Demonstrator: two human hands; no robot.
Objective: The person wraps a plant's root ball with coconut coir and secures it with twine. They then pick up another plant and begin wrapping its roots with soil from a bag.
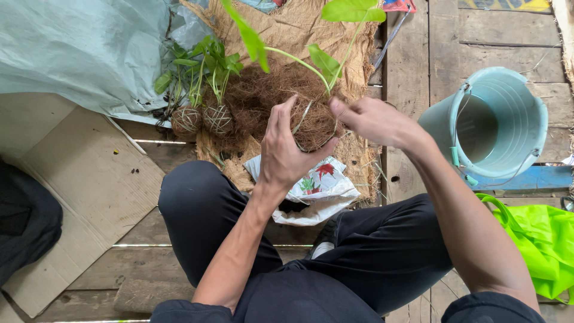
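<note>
Head view: my left hand [287, 149] cups a fibre-wrapped plant ball [315, 122], fingers curled around it. My right hand [373, 119] pinches fibre at its top, over the burlap mat [287, 27].

One camera, worn on the head, looks almost straight down from close above the seated person's lap. The forearms enter from the bottom edge and meet near the middle of the frame. The view takes in the wooden plank floor [490, 42], with a pale blue bucket [502, 119] at right and flattened cardboard [72, 179] at left.
</note>
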